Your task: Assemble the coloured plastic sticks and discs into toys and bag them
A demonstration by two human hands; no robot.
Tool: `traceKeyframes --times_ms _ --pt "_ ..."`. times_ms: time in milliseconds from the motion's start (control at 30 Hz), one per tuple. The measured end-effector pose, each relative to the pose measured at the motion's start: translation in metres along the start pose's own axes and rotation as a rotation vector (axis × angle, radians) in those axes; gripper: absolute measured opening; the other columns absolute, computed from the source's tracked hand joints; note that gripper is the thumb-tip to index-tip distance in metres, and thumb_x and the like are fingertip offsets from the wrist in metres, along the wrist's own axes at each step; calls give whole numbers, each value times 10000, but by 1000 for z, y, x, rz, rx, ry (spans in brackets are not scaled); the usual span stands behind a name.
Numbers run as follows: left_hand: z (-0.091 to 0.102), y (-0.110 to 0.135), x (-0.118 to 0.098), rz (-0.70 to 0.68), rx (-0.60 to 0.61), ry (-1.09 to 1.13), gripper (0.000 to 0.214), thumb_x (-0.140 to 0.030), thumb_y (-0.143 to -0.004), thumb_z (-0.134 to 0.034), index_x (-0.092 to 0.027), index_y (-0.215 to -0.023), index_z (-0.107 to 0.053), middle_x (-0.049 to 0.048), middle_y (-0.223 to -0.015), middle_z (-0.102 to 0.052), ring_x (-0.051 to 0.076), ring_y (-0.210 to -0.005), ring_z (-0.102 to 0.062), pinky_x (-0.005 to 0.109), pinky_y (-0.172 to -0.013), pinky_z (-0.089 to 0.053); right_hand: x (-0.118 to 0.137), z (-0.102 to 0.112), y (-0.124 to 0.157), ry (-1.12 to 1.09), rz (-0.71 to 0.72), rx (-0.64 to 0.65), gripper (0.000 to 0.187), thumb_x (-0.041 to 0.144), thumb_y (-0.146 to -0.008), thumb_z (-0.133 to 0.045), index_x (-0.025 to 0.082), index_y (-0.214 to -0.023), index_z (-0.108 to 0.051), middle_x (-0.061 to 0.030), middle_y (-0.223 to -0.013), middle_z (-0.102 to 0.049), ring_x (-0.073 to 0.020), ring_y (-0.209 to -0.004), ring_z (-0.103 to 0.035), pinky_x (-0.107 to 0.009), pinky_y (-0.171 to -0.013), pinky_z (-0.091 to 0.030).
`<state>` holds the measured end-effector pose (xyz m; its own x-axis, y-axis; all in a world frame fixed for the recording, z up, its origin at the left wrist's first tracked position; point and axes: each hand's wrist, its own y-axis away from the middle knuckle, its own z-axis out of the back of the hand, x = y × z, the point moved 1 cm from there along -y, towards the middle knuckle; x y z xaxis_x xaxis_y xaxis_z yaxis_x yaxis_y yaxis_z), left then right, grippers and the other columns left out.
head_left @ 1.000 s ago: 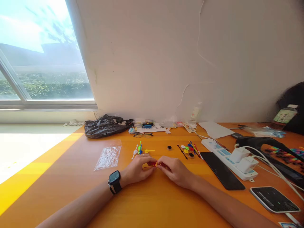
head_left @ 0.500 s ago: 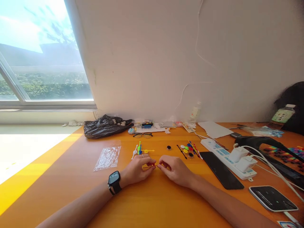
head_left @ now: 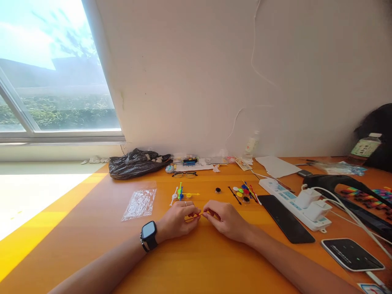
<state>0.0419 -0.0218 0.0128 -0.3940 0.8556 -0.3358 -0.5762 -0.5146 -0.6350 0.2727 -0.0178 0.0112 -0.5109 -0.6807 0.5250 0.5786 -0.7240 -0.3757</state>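
Above the near middle of the table, my left hand [head_left: 178, 219] pinches a thin red plastic arrow [head_left: 192, 218] between thumb and fingers. My right hand [head_left: 226, 219] is closed at the arrow's right end, thumb against forefinger; its fingertips partly hide that end. Just beyond my left hand lie several arrow spinners with round centres: a white one [head_left: 174, 196], a green one [head_left: 180, 189], a blue one and a yellow one [head_left: 189, 196]. A black round piece [head_left: 218, 190] sits by itself past my right hand. To its right are loose coloured discs [head_left: 239, 194] and arrows [head_left: 253, 192].
A clear plastic bag [head_left: 139, 204] lies on the left, with a black bag [head_left: 137, 164] behind it. Glasses [head_left: 185, 174] rest near the back. On the right are a phone [head_left: 286, 218], a power strip [head_left: 283, 197] with chargers, cables and a power bank [head_left: 352, 254].
The red arrow has tilted slightly, its right end a bit higher. Both hands keep nearly the same place and grip; the view has shifted only slightly.
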Motion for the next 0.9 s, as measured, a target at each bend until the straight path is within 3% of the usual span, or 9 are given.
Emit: traceKeyframes --times_ms 267,467,533,667,767,900 --pt "-2 0 2 -20 6 7 151 -177 -968 -576 -200 -898 -708 55 -776 -710 179 -696 -641 308 -758 -542 -2 -1 1 -5 26 -12 189 301 -1080 -507 236 -1042 -680 -32 -894 -676 -180 -748 -600 -301 -684 -420" --pt "10 -6 -5 47 104 228 165 -212 -1021 -577 -204 -1138 -693 133 -1237 -715 247 -1171 -670 383 -1049 -528 -1 3 -1 -149 91 -66 231 236 -1106 -410 243 -1090 -640 -53 -1029 -678 -204 -914 -637 -327 -828 -475" --pt "11 -7 -10 86 113 272 178 -191 -1031 -547 -201 -1144 -683 112 -1170 -736 224 -1108 -690 366 -1030 -539 -3 2 -2 -187 77 -82 220 240 -1108 -407 239 -1078 -626 -47 -1008 -671 -203 -904 -628 -330 -833 -478" --pt "5 -6 -11 120 59 328 119 -210 -988 -639 -176 -1093 -683 79 -1011 -760 184 -922 -717 307 -899 -589 -9 -1 -4 -234 47 -94 225 288 -1117 -404 231 -1079 -619 -47 -1014 -663 -203 -927 -621 -338 -872 -482" --pt "1 -5 -7 153 -28 336 112 -251 -997 -657 -168 -1064 -693 81 -985 -773 178 -888 -736 294 -849 -611 -13 -2 -3 -232 -23 -128 255 328 -1117 -416 248 -1301 -572 -41 -1014 -638 -197 -896 -614 -329 -838 -492" --pt "5 -7 1 191 -136 325 175 -320 -1019 -654 -171 -1083 -722 96 -1023 -803 193 -897 -769 310 -836 -639 -14 0 -1 -159 -43 -173 492 307 -1110 -399 303 -1596 -321 -30 -1040 -600 -172 -777 -579 -312 -752 -475"
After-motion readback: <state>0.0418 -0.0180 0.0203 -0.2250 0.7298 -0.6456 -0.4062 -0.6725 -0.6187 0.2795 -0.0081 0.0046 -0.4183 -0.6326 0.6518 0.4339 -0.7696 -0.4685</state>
